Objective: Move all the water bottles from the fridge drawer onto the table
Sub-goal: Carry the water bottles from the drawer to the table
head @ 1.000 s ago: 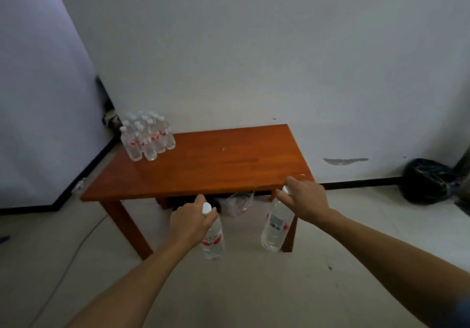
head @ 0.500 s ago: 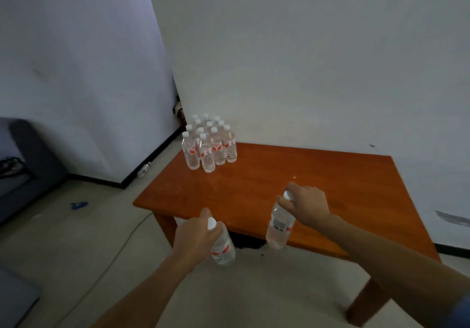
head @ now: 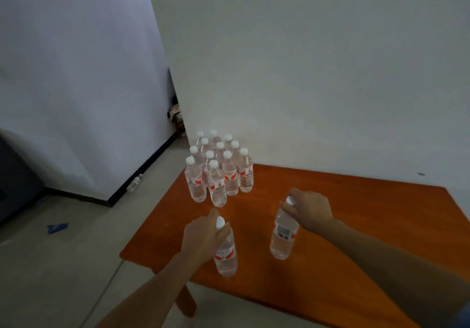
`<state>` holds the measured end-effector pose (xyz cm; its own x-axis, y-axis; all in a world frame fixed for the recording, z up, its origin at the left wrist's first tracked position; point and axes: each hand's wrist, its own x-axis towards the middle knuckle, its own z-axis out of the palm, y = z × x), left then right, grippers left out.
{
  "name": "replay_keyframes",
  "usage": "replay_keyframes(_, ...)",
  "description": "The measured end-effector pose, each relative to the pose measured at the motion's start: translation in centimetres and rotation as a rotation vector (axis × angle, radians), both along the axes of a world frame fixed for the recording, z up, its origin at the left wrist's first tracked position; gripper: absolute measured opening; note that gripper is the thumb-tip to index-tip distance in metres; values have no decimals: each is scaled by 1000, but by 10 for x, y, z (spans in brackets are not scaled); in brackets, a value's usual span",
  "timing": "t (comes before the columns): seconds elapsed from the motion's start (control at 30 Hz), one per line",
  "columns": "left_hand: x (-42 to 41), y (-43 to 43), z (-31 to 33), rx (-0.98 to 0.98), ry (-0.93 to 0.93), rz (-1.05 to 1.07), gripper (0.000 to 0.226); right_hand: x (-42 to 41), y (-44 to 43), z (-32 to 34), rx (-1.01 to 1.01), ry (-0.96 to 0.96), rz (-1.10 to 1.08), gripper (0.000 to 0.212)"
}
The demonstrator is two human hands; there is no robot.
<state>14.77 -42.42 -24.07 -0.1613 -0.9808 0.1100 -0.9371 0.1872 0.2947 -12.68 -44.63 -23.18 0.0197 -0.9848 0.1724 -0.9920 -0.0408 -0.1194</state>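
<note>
At the near left corner of the orange-brown wooden table [head: 356, 226], the left hand [head: 203, 236] grips a clear red-labelled plastic water bottle [head: 226, 256] by its neck. Nearer the table's middle, the right hand [head: 309, 209] pinches a second clear bottle [head: 282, 236] at its cap. A cluster of white-capped bottles [head: 218, 172] stands at the table's far left corner.

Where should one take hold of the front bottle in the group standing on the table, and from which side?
By the neck under its cap, from above: the front bottle stands upright, with other bottles close behind it.
</note>
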Motion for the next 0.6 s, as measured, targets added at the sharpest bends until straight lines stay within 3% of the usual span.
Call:
replay_keyframes(0.27,-3,-137,8,-23,67,-241,33,7,-91,0,-24,-98,-162,38)
replay_keyframes(0.6,-38,-246,-22,35,9,-305,40,-11,-210,-32,45,-149,-105,37)
